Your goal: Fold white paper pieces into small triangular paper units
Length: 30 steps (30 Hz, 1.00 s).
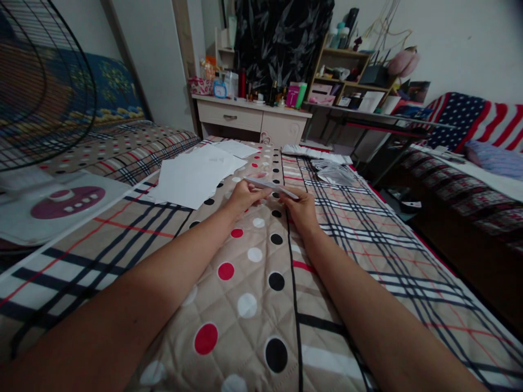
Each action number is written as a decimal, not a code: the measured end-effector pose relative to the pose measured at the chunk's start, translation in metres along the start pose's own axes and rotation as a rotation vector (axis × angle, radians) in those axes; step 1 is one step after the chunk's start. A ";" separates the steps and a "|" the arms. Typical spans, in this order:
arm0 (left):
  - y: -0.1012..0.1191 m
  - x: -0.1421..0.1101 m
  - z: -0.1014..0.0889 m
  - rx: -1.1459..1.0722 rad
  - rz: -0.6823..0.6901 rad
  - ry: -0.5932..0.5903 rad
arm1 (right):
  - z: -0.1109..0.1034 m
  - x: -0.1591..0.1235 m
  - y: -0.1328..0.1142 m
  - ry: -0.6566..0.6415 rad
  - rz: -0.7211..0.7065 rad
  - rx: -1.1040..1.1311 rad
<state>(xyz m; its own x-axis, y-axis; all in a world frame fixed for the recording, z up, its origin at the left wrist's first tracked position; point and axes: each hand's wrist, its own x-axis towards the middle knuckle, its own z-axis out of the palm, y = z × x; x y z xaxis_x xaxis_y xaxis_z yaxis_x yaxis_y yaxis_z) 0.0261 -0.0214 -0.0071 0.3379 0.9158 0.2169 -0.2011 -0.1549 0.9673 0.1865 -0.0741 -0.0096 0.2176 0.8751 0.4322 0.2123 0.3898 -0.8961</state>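
Note:
Between my two hands is a thin, flat white piece that looks like folded paper (pixel 268 185), seen almost edge-on above the bedspread. My left hand (pixel 242 197) pinches its left end, with the thumb stretched along it. At its right end, the fingers of my right hand (pixel 301 209) are closed on it. Several loose white sheets of paper (pixel 190 175) lie overlapping to the left of my left hand. Beyond my right hand are a pile of thin, shiny clear-looking sleeves (pixel 335 173) and a long white stack (pixel 314 153); their exact kind is unclear.
A quilted bedspread (pixel 253 283) with dots and plaid lies under my arms. On the left stands a fan (pixel 44 81) with a white base (pixel 61 204). A dresser (pixel 245 117) and a crowded shelf (pixel 345 68) stand at the far end; another bed (pixel 482 169) is at right.

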 end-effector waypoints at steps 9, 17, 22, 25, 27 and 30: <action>-0.002 0.003 0.001 -0.124 -0.029 0.081 | 0.002 -0.001 0.006 -0.172 0.046 -0.002; -0.012 0.008 0.001 0.109 -0.003 0.057 | 0.000 0.001 0.004 -0.115 0.056 -0.265; -0.014 0.010 0.002 0.516 0.078 0.063 | -0.001 0.002 0.005 -0.042 0.078 -0.376; -0.011 0.009 0.000 0.656 0.135 0.134 | 0.000 0.001 0.006 -0.015 0.093 -0.419; -0.010 0.009 -0.002 0.697 0.152 0.180 | 0.000 0.001 0.006 -0.020 0.093 -0.459; -0.011 0.009 -0.007 0.765 0.171 0.214 | -0.002 0.001 0.006 -0.027 0.077 -0.569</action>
<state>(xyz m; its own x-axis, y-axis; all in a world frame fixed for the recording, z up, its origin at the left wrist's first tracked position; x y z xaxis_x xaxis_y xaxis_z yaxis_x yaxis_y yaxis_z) 0.0250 -0.0091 -0.0168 0.1605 0.8956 0.4150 0.4768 -0.4385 0.7619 0.1898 -0.0720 -0.0141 0.2300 0.9046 0.3590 0.6776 0.1159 -0.7262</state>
